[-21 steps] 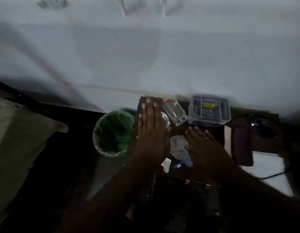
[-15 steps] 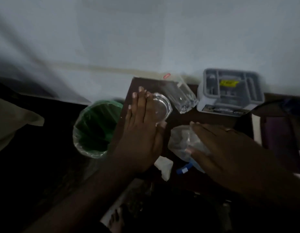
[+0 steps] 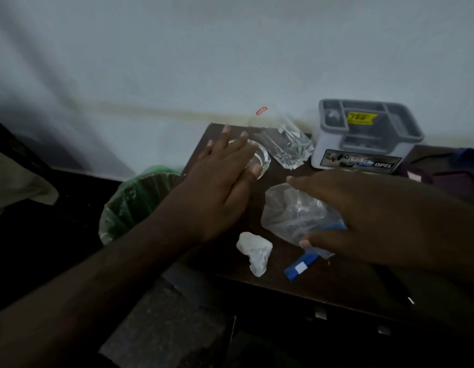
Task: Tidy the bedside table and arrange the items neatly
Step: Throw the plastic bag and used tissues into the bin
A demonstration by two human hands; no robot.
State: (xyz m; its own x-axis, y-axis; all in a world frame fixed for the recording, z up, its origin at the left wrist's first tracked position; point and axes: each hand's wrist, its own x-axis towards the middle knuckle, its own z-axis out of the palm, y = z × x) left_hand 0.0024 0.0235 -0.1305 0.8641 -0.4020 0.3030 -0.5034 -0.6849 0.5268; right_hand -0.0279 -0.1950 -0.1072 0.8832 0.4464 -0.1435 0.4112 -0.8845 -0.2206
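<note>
Resting flat on a small glass dish [image 3: 257,159], the left hand [image 3: 220,187] has fingers straight and spread over the dish top, thumb alongside its near rim, nothing curled round it. Dish sits at the back-left corner of the dark bedside table [image 3: 289,277]. Right hand [image 3: 363,211] is spread over a crumpled clear plastic bag [image 3: 289,211] mid-table, fingers straight, thumb tip at the bag's near edge; can't tell if it presses the bag or just hovers, but it's not clenched. Tipped-over drinking glass [image 3: 283,142] w/ a red sticker near its rim lies just behind the dish, touching or nearly so, next to a grey organiser tray [image 3: 363,139] at the back w/ a yellow label inside. White crumpled tissue [image 3: 254,251] sits near the front edge, btwn the two hands. Blue packet [image 3: 299,266] w/ a white patch lies right of the tissue, partly under the bag and right hand. Bin w/ green liner [image 3: 135,200] stands on the floor just left of the table. Dark items at far right, too dim to tell.
</note>
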